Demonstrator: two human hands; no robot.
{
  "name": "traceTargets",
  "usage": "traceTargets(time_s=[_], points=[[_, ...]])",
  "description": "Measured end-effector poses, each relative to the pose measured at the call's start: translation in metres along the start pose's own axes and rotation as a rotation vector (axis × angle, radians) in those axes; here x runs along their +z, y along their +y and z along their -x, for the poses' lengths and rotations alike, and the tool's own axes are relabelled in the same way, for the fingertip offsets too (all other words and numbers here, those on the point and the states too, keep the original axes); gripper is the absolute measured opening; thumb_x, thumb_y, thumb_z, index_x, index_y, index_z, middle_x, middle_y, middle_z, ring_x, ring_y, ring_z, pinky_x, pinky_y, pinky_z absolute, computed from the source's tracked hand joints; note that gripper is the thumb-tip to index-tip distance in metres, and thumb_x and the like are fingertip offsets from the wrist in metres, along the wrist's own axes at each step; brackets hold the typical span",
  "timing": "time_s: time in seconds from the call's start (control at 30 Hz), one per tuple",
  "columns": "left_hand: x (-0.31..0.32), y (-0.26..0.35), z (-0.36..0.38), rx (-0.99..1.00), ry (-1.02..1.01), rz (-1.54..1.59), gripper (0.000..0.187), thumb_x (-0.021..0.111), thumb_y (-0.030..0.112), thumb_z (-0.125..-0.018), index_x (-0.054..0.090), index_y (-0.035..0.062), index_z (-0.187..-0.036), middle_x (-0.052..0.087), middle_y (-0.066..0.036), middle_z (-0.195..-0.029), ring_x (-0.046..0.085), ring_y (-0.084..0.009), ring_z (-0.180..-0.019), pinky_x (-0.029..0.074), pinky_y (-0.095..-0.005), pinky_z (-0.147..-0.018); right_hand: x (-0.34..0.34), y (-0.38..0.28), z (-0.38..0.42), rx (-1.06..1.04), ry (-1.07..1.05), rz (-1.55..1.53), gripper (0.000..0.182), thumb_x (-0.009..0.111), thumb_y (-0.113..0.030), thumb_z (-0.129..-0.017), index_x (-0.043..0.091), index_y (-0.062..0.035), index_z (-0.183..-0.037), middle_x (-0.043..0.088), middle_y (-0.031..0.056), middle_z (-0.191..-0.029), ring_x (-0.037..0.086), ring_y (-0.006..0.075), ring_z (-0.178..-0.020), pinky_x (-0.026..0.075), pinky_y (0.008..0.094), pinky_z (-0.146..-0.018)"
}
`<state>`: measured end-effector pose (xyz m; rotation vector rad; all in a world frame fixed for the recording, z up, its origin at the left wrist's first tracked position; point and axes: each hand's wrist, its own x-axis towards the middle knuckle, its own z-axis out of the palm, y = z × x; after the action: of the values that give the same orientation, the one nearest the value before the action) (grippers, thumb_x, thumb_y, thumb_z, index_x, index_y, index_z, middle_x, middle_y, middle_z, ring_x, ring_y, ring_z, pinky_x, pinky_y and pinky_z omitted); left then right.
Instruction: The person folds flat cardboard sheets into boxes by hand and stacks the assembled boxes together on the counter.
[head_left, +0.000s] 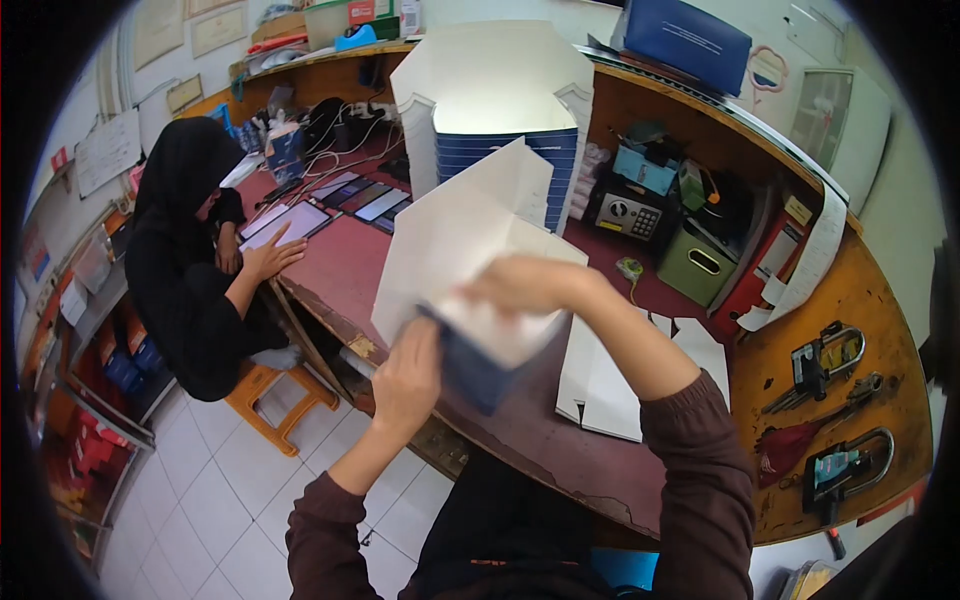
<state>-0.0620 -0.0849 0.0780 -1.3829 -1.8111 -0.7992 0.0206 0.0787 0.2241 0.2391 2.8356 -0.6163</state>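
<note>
A partly folded cardboard box [440,235], white inside and dark blue outside, is tilted over the front of the desk. My left hand [408,370] grips its near left edge, with the fingers closed on the cardboard. My right hand [515,285] is over the white inside of the box, its fingers smeared by motion. Behind it stands a stack of blue boxes [480,147] with a white unfolded blank [490,75] on top. Flat white cardboard blanks [610,385] lie on the desk to the right, under my right forearm.
A co-worker in black [185,260] sits at the left, hands by a tablet [290,225] and several phones [375,203]. On the right are a small safe [625,212], a green box [695,262], a tape measure [629,268] and two padlocks with keys [825,360]. An orange stool [270,385] stands below.
</note>
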Motion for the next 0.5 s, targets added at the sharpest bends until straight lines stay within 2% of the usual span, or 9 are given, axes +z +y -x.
traceTargets(time_s=[0.03,0.07,0.1,0.13,0.17,0.23,0.33,0.37,0.5], points=[[-0.003,0.008,0.0,-0.028,0.064,0.064,0.031,0.059,0.009,-0.077,0.053,0.0036,-0.107,0.051,-0.013,-0.113,0.058,-0.0278,-0.086,0.049,-0.0308,-0.067,-0.005,0.013,-0.005,-0.068,0.288,0.249,0.054,0.041,-0.051,-0.086,0.063,-0.0011,-0.093,0.063,0.0164,-0.086,0.059,0.0297,-0.084,0.044,0.0374,-0.078],[-0.005,0.014,0.001,-0.056,0.125,0.128,0.036,0.06,0.014,-0.078,0.051,0.0029,-0.111,0.049,-0.015,-0.116,0.056,-0.0306,-0.093,0.049,-0.0322,-0.072,-0.008,0.031,0.0,0.18,0.588,0.366,0.056,0.039,-0.049,-0.088,0.059,0.0022,-0.1,0.06,0.0233,-0.096,0.057,0.0314,-0.095,0.042,0.0436,-0.084],[0.001,0.014,0.006,-0.014,0.136,0.234,0.05,0.065,0.027,-0.075,0.047,0.0027,-0.116,0.045,-0.02,-0.12,0.046,-0.0391,-0.108,0.042,-0.0426,-0.086,-0.009,0.044,-0.002,0.287,0.65,0.406,0.055,0.038,-0.048,-0.088,0.059,0.0023,-0.099,0.058,0.0242,-0.1,0.055,0.0327,-0.098,0.042,0.0434,-0.084],[-0.001,0.02,-0.001,-0.002,0.13,0.243,0.05,0.065,0.027,-0.075,0.047,0.0027,-0.116,0.045,-0.02,-0.12,0.046,-0.0391,-0.108,0.042,-0.0426,-0.086,-0.011,0.058,-0.008,0.396,0.712,0.442,0.054,0.037,-0.046,-0.089,0.059,0.0024,-0.099,0.056,0.0251,-0.103,0.053,0.034,-0.101,0.042,0.0432,-0.085],[-0.003,0.028,-0.01,0.028,0.116,0.253,0.055,0.066,0.031,-0.075,0.046,0.003,-0.117,0.044,-0.019,-0.121,0.041,-0.0414,-0.112,0.038,-0.0471,-0.089,-0.016,0.072,-0.015,0.41,0.717,0.436,0.054,0.037,-0.046,-0.089,0.059,0.0024,-0.099,0.056,0.0251,-0.103,0.053,0.034,-0.101,0.042,0.0432,-0.085],[-0.002,0.036,-0.023,0.029,0.05,0.298,0.061,0.072,0.036,-0.066,0.047,0.0043,-0.112,0.046,-0.017,-0.119,0.03,-0.0459,-0.12,0.031,-0.055,-0.093,-0.026,0.088,-0.025,0.307,0.295,0.258,0.05,0.036,-0.042,-0.091,0.059,0.0019,-0.099,0.057,0.0245,-0.098,0.054,0.0364,-0.097,0.042,0.0429,-0.085],[0.012,0.024,-0.023,0.051,0.104,0.308,0.056,0.076,0.031,-0.061,0.049,0.006,-0.102,0.048,-0.015,-0.112,0.032,-0.0454,-0.119,0.033,-0.0532,-0.093,-0.018,0.108,-0.031,0.209,0.376,0.166,0.05,0.033,-0.04,-0.092,0.06,0.001,-0.099,0.059,0.0242,-0.095,0.055,0.0379,-0.094,0.042,0.0424,-0.084],[0.02,0.019,-0.021,0.036,0.166,0.321,0.058,0.078,0.03,-0.05,0.049,0.0063,-0.094,0.05,-0.012,-0.107,0.035,-0.0467,-0.116,0.035,-0.0552,-0.091,-0.012,0.115,-0.036,0.193,0.426,0.177,0.053,0.033,-0.043,-0.092,0.061,0.0018,-0.096,0.059,0.0249,-0.092,0.055,0.0398,-0.092,0.042,0.0433,-0.082],[0.022,0.018,-0.022,0.063,0.143,0.325,0.048,0.075,0.021,-0.054,0.051,0.0055,-0.092,0.05,-0.013,-0.106,0.037,-0.0473,-0.115,0.033,-0.0561,-0.092,-0.004,0.113,-0.03,0.275,0.701,-0.024,0.056,0.035,-0.047,-0.09,0.063,0.0019,-0.089,0.058,0.026,-0.094,0.055,0.0402,-0.092,0.043,0.0442,-0.079]])
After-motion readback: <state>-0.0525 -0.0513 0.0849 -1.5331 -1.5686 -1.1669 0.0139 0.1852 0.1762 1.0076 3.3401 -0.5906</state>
